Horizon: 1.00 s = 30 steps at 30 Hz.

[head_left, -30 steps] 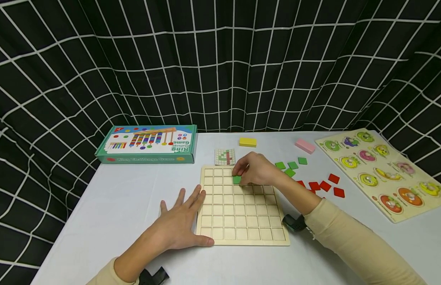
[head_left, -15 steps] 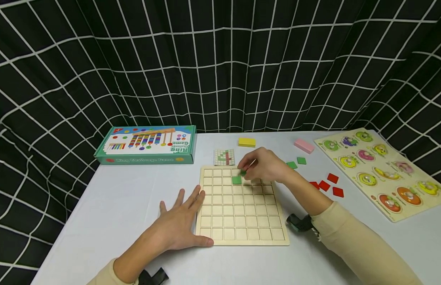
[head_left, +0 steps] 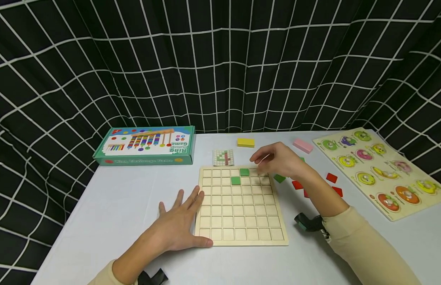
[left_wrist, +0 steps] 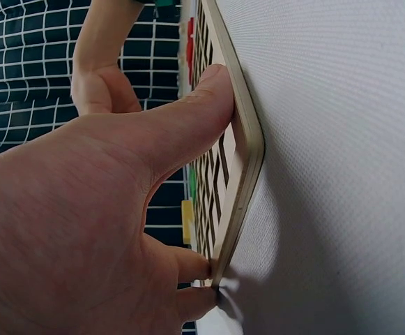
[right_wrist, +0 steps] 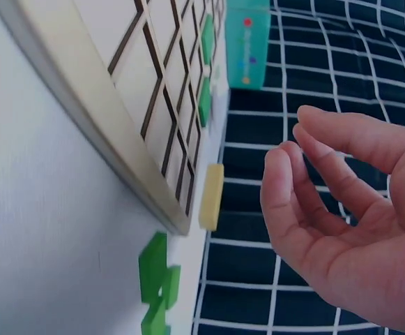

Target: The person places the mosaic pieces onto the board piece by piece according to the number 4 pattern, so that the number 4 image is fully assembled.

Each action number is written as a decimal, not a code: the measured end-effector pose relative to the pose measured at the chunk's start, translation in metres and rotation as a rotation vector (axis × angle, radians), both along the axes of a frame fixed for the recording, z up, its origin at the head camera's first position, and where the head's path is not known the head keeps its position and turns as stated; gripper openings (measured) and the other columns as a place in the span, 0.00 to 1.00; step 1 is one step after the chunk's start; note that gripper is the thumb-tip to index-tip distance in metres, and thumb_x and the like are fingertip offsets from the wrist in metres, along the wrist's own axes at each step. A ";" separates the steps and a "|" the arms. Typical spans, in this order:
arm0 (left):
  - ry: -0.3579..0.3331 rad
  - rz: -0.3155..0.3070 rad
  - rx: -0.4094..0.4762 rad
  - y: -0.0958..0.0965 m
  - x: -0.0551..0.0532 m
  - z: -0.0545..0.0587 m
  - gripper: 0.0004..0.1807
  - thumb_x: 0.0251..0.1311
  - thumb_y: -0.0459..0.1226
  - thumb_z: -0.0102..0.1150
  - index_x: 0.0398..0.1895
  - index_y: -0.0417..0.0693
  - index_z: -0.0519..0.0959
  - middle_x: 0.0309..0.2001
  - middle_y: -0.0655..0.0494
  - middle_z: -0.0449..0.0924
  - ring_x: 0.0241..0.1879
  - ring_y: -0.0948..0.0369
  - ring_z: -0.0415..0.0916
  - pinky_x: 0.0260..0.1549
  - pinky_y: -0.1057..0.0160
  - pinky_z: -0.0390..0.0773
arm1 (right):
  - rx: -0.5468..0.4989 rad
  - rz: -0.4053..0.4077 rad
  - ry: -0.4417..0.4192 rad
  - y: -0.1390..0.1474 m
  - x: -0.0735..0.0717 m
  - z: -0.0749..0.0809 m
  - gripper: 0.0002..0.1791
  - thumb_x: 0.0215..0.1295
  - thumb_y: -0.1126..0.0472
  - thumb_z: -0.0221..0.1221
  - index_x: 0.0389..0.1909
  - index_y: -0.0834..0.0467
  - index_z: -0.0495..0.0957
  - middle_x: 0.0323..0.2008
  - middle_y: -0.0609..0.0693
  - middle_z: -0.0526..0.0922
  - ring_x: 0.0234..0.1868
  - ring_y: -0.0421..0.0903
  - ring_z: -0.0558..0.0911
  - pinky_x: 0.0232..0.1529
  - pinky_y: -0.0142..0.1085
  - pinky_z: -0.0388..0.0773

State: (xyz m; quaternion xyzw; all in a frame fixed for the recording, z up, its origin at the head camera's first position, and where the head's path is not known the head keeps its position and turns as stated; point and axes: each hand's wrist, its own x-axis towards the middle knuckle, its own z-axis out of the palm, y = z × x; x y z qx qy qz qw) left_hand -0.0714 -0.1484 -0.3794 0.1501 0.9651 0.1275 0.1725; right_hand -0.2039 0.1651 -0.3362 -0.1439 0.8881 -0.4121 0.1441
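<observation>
A pale wooden grid board lies on the white table with two green square tiles in its upper cells, one green tile in the top row and another green tile diagonally below-left. My left hand rests at the board's left side, fingers spread, its thumb on the near corner of the frame. Above the board's top right corner is my right hand, fingers loosely bent; the right wrist view shows a gap between thumb and fingers with nothing held. Loose green tiles lie beside the board, partly hidden by this hand in the head view.
Several red tiles lie right of the board. A small printed grid card, a yellow block and a pink block sit behind. A game box stands back left; a fruit puzzle board lies right.
My right hand lets go of a green tile in the top row and lifts away rightward, off the two green tiles. My left hand stays in place.
</observation>
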 end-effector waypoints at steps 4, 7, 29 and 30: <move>0.004 0.000 0.002 0.000 0.000 0.000 0.71 0.43 0.73 0.71 0.86 0.53 0.49 0.86 0.59 0.39 0.82 0.35 0.42 0.59 0.11 0.48 | 0.005 -0.034 -0.007 0.010 0.000 0.001 0.18 0.59 0.66 0.72 0.51 0.61 0.87 0.49 0.61 0.86 0.42 0.51 0.83 0.44 0.35 0.81; 0.007 -0.001 0.000 0.000 0.000 -0.001 0.71 0.43 0.73 0.71 0.86 0.53 0.49 0.86 0.58 0.40 0.82 0.35 0.42 0.59 0.11 0.48 | 0.008 -0.046 -0.002 0.018 0.001 0.001 0.17 0.60 0.66 0.72 0.51 0.61 0.87 0.49 0.61 0.86 0.42 0.50 0.83 0.44 0.35 0.81; 0.003 -0.004 -0.010 0.000 -0.001 -0.001 0.71 0.44 0.73 0.71 0.86 0.54 0.49 0.86 0.59 0.39 0.83 0.36 0.42 0.59 0.12 0.48 | 0.007 -0.062 -0.087 0.068 -0.011 -0.013 0.16 0.63 0.71 0.67 0.52 0.67 0.85 0.49 0.60 0.87 0.44 0.50 0.80 0.41 0.31 0.80; 0.001 -0.003 -0.010 0.000 -0.001 -0.001 0.71 0.44 0.73 0.71 0.86 0.54 0.49 0.86 0.59 0.39 0.83 0.36 0.42 0.59 0.12 0.48 | 0.007 -0.057 -0.085 0.069 -0.011 -0.015 0.16 0.62 0.72 0.67 0.52 0.67 0.85 0.50 0.61 0.87 0.44 0.50 0.80 0.41 0.31 0.80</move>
